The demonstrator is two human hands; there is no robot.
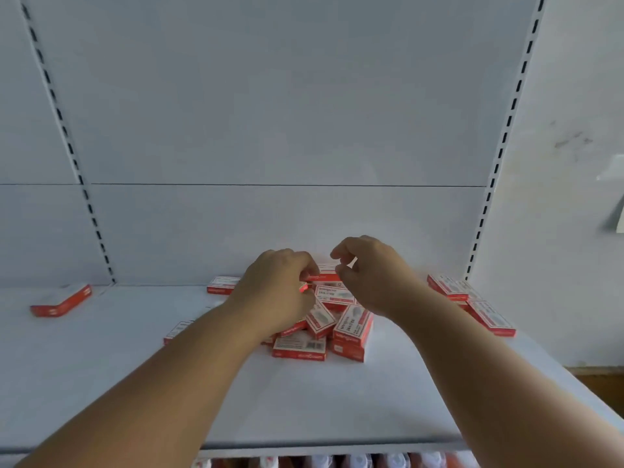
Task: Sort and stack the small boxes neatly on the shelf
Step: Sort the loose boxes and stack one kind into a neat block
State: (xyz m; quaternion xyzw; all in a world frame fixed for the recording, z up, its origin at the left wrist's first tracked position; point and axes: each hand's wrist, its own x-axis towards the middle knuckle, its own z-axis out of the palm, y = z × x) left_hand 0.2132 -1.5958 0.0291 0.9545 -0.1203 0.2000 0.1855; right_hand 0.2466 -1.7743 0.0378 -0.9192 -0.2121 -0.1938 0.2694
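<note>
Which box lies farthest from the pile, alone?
The box at the far left of the shelf. It lies alone beside the left upright; the others are in the pile or near it.

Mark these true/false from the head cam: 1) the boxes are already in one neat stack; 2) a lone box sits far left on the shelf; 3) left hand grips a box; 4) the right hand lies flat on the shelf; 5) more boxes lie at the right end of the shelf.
1. False. The central pile is a loose, tilted jumble of red and white boxes.
2. True. The lone box lies apart on the shelf.
3. True. The left hand pinches a small red box.
4. False. The right hand is raised over the pile, fingers curled, apparently empty.
5. True. The right group lies there.
</note>
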